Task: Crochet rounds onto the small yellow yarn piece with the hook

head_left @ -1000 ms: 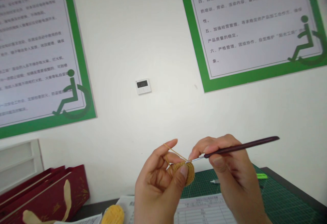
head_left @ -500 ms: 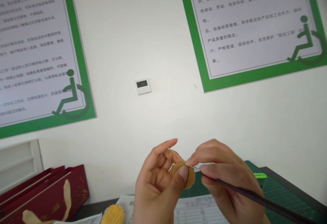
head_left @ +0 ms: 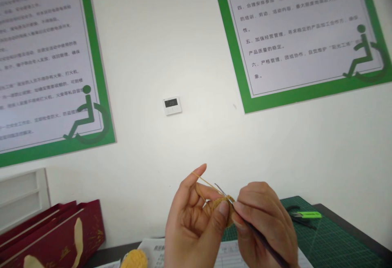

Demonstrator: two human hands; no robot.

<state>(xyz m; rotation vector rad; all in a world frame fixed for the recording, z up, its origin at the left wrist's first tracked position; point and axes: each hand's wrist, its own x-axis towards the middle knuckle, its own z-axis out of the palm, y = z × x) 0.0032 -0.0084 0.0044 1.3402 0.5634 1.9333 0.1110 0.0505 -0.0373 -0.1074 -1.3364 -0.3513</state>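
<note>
Between the thumb and fingers of my left hand (head_left: 196, 219) is a small round tan crochet piece (head_left: 219, 207). A strand of tan yarn (head_left: 206, 180) runs over the raised left index finger down to the piece. My right hand (head_left: 266, 219) is closed round the dark handle of a crochet hook (head_left: 260, 235). Its metal shaft passes at the top edge of the piece, and the hooked tip sticks out beyond it, close beside the taut strand. The lower part of the crochet piece is partly hidden by my left thumb and right fingers.
A yellow yarn ball (head_left: 134, 258) and printed papers (head_left: 156, 249) lie on the table. To the right is a green cutting mat (head_left: 330, 235) with a bright green cutter (head_left: 309, 215) and a black-handled tool (head_left: 294, 209). Dark red gift bags (head_left: 88, 227) stand at left, before the wall.
My right hand has moved left and down, tilting the crochet hook more steeply. Its tip now shows above the crochet piece. The view has shifted slightly, revealing the black-handled tool.
</note>
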